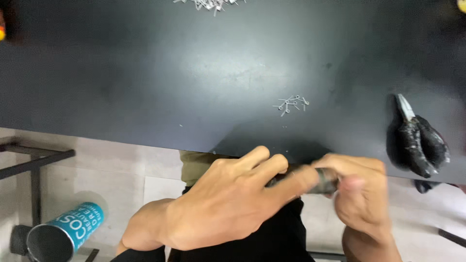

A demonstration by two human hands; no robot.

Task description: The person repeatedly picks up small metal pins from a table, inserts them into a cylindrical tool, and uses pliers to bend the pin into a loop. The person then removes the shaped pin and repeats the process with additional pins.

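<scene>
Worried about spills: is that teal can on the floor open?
Open: the teal can lies tilted, its dark mouth facing the camera. Contents cannot be told.

Both hands met just off the table's [145,87] near edge, left hand [223,204] beside right hand [361,194], small metal pins [291,104] on the tabletop behind them, pliers [417,138] to the right, a can [63,233] down on the floor left.

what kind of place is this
Likely a small workshop or assembly bench: a dark worktable with small metal parts, black-handled pliers near its edge, and both hands, left hand and right hand, gripping a small dark part.
</scene>
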